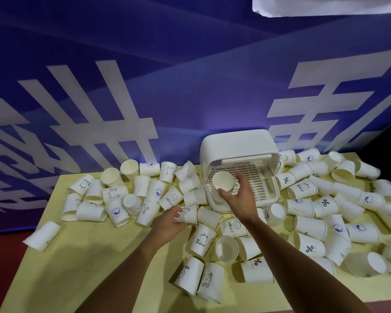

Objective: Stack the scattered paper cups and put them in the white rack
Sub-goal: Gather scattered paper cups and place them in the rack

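Observation:
Several white paper cups lie scattered over a yellow table (95, 263), most on their sides. The white rack (239, 150) stands at the back middle with its lid raised and a slotted tray (255, 177) inside. My right hand (239, 195) holds a short stack of cups (222, 184) at the rack's front opening, mouth facing me. My left hand (169, 222) rests on a lying cup marked "Hi" (189, 214) just left of the rack, fingers closing around its end.
A blue banner with large white characters (99, 123) hangs right behind the table. Cups pile thickly on both sides of the rack and in front of it. One cup (42, 236) lies alone at the table's left edge. A bare yellow patch is at the front left.

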Demonstrator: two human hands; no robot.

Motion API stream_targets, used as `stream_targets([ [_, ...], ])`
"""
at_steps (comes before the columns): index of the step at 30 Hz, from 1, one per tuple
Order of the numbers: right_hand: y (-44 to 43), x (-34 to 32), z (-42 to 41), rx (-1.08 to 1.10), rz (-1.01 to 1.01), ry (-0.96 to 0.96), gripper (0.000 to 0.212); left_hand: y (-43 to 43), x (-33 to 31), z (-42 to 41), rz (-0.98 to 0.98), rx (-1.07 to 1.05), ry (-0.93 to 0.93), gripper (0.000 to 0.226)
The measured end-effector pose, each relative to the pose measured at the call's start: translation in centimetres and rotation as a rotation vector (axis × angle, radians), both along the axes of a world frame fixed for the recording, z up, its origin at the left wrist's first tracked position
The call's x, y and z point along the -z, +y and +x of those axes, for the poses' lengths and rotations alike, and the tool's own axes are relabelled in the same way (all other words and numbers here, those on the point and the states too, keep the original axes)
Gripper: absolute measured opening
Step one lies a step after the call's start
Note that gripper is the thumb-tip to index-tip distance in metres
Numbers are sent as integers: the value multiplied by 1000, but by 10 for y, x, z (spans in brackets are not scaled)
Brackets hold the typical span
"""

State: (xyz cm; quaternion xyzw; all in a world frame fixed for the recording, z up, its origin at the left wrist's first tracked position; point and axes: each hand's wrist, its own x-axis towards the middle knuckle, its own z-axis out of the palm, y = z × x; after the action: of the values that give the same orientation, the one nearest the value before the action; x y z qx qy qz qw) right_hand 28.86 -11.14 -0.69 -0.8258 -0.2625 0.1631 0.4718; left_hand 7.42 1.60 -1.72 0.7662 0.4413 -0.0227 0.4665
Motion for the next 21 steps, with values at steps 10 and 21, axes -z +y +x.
stream_targets([
  [10, 11, 16, -2, -25, -121, -8, 69, 1, 9, 2, -38, -2, -17, 44],
  [21, 15, 21, -4, -18, -73, 128, 89, 0, 25, 0, -67, -11, 15, 45],
])
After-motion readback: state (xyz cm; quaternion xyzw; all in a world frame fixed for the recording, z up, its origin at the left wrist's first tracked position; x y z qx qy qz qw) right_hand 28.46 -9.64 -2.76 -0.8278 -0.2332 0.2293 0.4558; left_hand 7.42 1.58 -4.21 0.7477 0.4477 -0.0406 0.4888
